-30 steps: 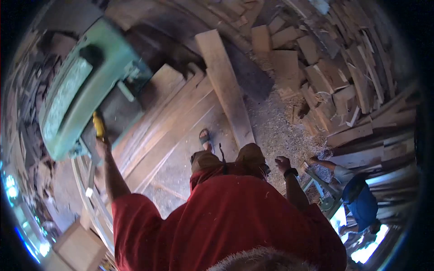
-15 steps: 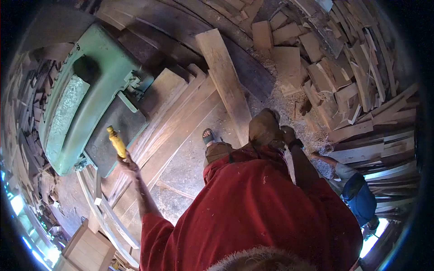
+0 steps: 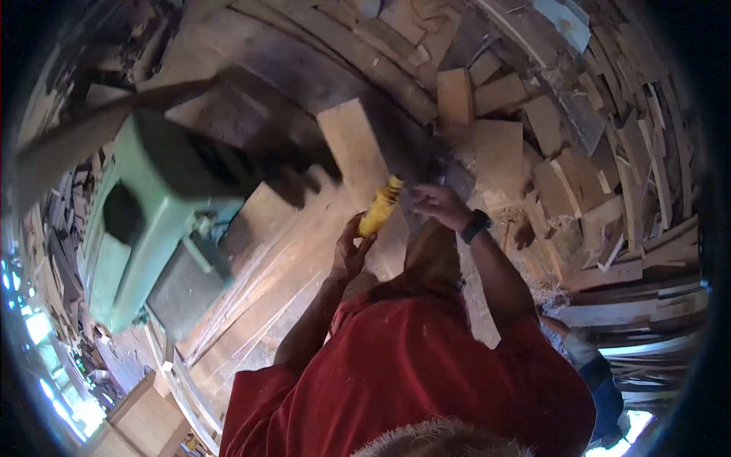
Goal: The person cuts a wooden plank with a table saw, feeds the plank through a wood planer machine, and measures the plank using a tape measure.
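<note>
My left hand (image 3: 353, 247) is wrapped round the lower end of a slim yellow bottle (image 3: 377, 209). It is held tilted in front of my body, with its narrow neck pointing up and to the right. Close to that neck is my right hand (image 3: 443, 206), fingers apart and slightly blurred, with nothing visible in them. A dark watch (image 3: 476, 225) sits on the right wrist. Behind the bottle, a broad wooden board (image 3: 352, 141) slants down toward my legs.
A green machine (image 3: 145, 221) stands at the left beside long planks (image 3: 251, 282). Wood offcuts (image 3: 499, 156) are heaped at the upper right, with stacked boards (image 3: 609, 312) below. Another person in blue (image 3: 601, 392) is at the lower right. A wooden cabinet (image 3: 145, 423) stands lower left.
My left hand has brought the yellow bottle from beside the green machine to in front of my body. My right hand has risen from my leg toward the bottle's neck. The view has shifted.
</note>
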A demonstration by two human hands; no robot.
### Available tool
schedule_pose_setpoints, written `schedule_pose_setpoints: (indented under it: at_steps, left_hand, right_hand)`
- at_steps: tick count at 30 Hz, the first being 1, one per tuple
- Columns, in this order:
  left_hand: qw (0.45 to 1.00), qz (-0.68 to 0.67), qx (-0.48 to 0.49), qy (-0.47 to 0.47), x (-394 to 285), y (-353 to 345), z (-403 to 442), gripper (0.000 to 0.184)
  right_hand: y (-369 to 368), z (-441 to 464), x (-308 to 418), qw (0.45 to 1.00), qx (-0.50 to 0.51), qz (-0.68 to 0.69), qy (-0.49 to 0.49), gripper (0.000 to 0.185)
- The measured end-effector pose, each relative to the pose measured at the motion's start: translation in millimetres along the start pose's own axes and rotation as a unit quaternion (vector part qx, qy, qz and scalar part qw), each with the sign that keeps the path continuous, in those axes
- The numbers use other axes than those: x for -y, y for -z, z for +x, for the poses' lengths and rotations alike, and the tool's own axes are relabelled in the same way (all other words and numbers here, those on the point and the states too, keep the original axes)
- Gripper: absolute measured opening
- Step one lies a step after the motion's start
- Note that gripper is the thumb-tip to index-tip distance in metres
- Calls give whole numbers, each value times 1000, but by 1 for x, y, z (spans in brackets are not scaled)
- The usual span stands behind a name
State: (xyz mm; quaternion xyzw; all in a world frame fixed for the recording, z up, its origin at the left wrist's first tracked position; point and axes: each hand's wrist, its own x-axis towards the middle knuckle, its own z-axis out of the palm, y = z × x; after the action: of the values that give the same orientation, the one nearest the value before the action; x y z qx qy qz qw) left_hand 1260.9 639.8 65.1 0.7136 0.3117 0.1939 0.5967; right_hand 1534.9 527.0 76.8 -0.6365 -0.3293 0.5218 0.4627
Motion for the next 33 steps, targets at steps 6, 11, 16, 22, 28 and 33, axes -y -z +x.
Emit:
schedule_pose_setpoints:
  at_steps: [6, 11, 16, 22, 28, 33]
  left_hand:
    - [996, 57, 69, -32, -86, -123, 254, 54]
    - [984, -48, 90, 148, -123, -188, 346, 46]
    - [962, 266, 45, -41, -16, -174, 348, 43]
    - [930, 153, -168, 289, 9, -98, 281, 47]
    - [880, 183, -193, 394, 11, -80, 241, 43]
    - [914, 146, -152, 346, 69, -114, 266, 46]
  right_hand:
    - [188, 124, 79, 978, 9, 205, 41, 41]
    - [315, 156, 118, 994, -53, 63, 66, 31]
    - [452, 170, 123, 954, -293, -13, 57, 36]
    - [583, 240, 116, 897, -320, 234, 194, 45]
    - [653, 325, 150, 926, -369, 47, 63, 75]
    - [682, 382, 165, 881, -460, 67, 94, 76]
